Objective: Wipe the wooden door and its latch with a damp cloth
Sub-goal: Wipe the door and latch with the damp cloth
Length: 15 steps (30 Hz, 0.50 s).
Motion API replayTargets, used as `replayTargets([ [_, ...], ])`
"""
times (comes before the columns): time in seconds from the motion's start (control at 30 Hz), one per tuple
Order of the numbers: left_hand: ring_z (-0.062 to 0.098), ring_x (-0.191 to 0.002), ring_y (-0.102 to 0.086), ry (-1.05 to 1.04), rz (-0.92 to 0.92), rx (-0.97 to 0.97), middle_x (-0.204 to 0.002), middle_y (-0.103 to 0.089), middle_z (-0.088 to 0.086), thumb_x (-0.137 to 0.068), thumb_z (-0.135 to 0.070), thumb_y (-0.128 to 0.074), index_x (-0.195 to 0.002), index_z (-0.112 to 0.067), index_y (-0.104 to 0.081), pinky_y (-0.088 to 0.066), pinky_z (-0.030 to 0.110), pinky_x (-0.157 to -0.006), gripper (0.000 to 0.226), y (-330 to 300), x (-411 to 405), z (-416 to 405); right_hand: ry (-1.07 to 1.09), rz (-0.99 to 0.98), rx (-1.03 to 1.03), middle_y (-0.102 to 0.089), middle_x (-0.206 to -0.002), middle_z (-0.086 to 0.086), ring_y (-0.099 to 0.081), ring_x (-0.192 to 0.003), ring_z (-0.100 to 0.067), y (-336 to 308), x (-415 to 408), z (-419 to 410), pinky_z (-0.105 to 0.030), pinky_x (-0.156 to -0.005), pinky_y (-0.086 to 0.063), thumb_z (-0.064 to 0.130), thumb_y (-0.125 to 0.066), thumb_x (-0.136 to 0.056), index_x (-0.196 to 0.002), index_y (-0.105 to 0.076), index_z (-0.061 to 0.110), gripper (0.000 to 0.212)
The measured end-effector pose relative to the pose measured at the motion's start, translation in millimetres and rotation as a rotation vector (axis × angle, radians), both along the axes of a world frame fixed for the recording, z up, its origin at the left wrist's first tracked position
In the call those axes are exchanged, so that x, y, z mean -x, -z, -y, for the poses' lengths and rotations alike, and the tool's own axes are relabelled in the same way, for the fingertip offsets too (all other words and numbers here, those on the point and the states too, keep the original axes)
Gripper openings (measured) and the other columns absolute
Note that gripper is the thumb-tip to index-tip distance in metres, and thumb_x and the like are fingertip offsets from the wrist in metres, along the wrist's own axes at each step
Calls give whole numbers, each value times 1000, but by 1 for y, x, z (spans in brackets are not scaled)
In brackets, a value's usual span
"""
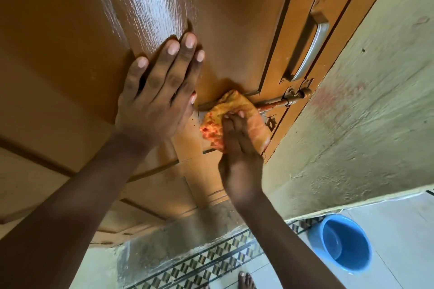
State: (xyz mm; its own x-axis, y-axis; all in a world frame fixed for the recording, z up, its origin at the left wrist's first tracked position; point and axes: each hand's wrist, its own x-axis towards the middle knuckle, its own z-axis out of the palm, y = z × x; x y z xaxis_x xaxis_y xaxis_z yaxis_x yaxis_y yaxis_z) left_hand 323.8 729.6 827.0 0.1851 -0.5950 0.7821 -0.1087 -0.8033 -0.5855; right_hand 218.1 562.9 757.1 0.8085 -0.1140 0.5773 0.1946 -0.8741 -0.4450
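A rough, pale plastered wall (366,110) fills the right side, marked with a faint reddish smudge. Below it the floor (399,230) is laid in light tiles, crossed by a dark geometric-patterned border strip (211,263). A blue bucket (340,244) stands on the tiles near the wall, possibly holding a little water. Light is soft and even.

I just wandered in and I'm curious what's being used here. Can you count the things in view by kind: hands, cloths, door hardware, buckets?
Hands: 2, the left hand flat on the door, the right hand pressing the cloth
Cloths: 1, an orange cloth
Door hardware: 2, a pull handle and a latch bolt
Buckets: 1, a blue bucket
Total: 6
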Motion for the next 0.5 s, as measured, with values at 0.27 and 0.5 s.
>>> replayTargets([
  [0.27, 28, -159, -18, 13, -11, 9, -170, -20, 13, -103, -40, -50, -164, -9, -34, -16, 46, -123, 71, -1, 1, 0, -80, 81, -139, -61, -142, -17, -65, -125, -31, -9, 12, -5, -28, -72, -58, 2, -47, -82, -142, -54, 7, 61],
  [0.5, 27, -150, -35, 31, -8, 1, -168, -24, 13, -102, -41, -51, -164, -10, -35, -16, 45, -122, 71, -1, -2, -1, 151, 99, -155, -53, -151, -19, -58, -133, -38, -16, -7, -10, -27, -82, -61, -10, -49, -81, -146, -50, 5, 67],
])
